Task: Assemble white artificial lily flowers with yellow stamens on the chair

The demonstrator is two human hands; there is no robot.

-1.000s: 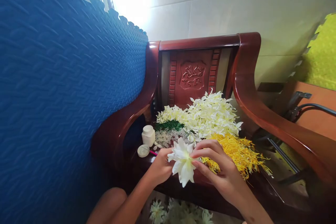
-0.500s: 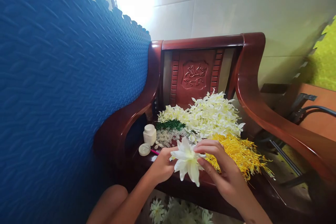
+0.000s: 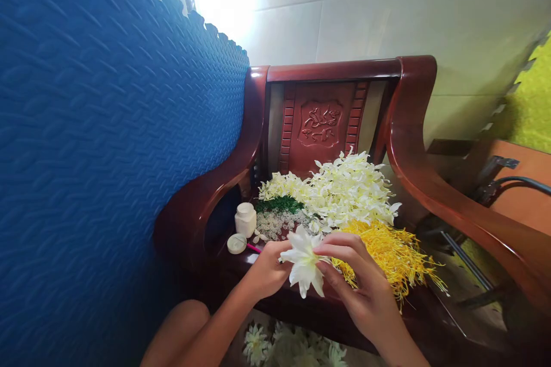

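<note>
- A layered white artificial lily (image 3: 303, 266) is held up between the hands, above the seat's front edge, its blossom facing the wearer, probably so that the centre can be seen and reached.
- The left hand (image 3: 271, 272) closes on it from the side, seemingly to steady it; the fingertips are hidden behind the petals.
- The right hand (image 3: 365, 284) pinches petals near the centre between thumb and fingers, perhaps to set them.
- More white flowers (image 3: 257, 345) lie low down, below the seat, apart from the loose parts.
- A lid (image 3: 236, 245) with a pink stick (image 3: 253, 248) resting on it sits beside the upright white jar (image 3: 245, 221), likely for easy dipping.
- Yellow stamens (image 3: 394, 258), clear pieces (image 3: 275, 225), green pieces (image 3: 279, 205) and white petals (image 3: 350, 186) form adjoining heaps, apparently sorted by kind within reach.
- Behind rises the chair's carved backrest (image 3: 321, 123).
</note>
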